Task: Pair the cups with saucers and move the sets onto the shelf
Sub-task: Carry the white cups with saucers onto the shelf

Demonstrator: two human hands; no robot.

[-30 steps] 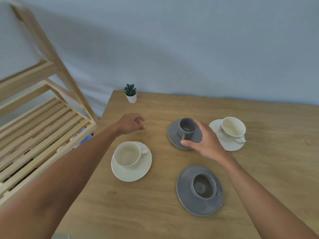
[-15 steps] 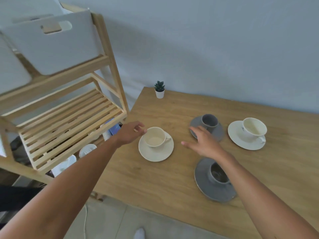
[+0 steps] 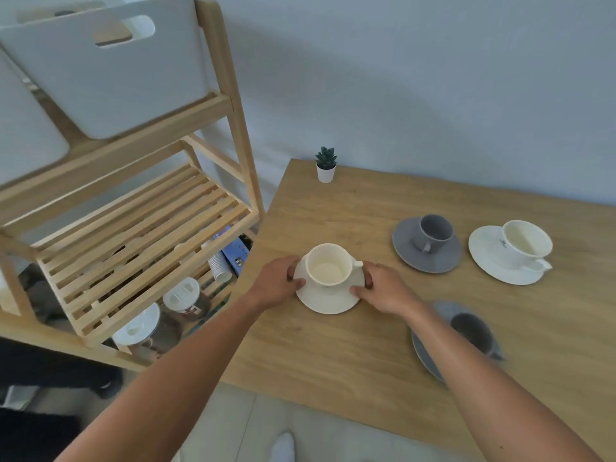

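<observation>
Cream ceramic cup (image 3: 328, 265) sits on its round cream saucer (image 3: 328, 300) near our wooden table's (image 3: 350, 345) left edge; our left hand (image 3: 275, 285) and right hand (image 3: 383, 288) pinch the saucer's opposite rims.

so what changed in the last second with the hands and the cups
Both hands moved to the cream cup and saucer at the table's left edge: the left hand now grips the saucer's left rim, and the right hand, which had been at the far grey cup, grips its right rim. All four cups sit on their saucers as before.
</observation>
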